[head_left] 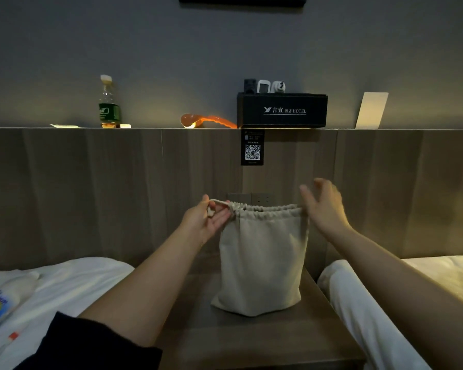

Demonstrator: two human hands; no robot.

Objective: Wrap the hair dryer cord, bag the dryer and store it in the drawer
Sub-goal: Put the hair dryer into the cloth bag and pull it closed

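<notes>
A beige cloth drawstring bag (261,260) stands upright on the wooden nightstand (251,335), its mouth gathered partly closed. The hair dryer and its cord are hidden, so I cannot tell what is inside. My left hand (207,220) is at the bag's upper left corner, fingers closed on the drawstring loop (219,202) that runs from the mouth. My right hand (322,206) hovers at the bag's upper right corner with fingers spread, holding nothing. No drawer is visible.
Beds with white sheets flank the nightstand, the left one (72,284) carrying a white bottle (3,303). Wall sockets (261,199) sit behind the bag. On the headboard ledge stand a green-labelled bottle (108,102), an orange shoehorn (207,121) and a black hotel box (282,110).
</notes>
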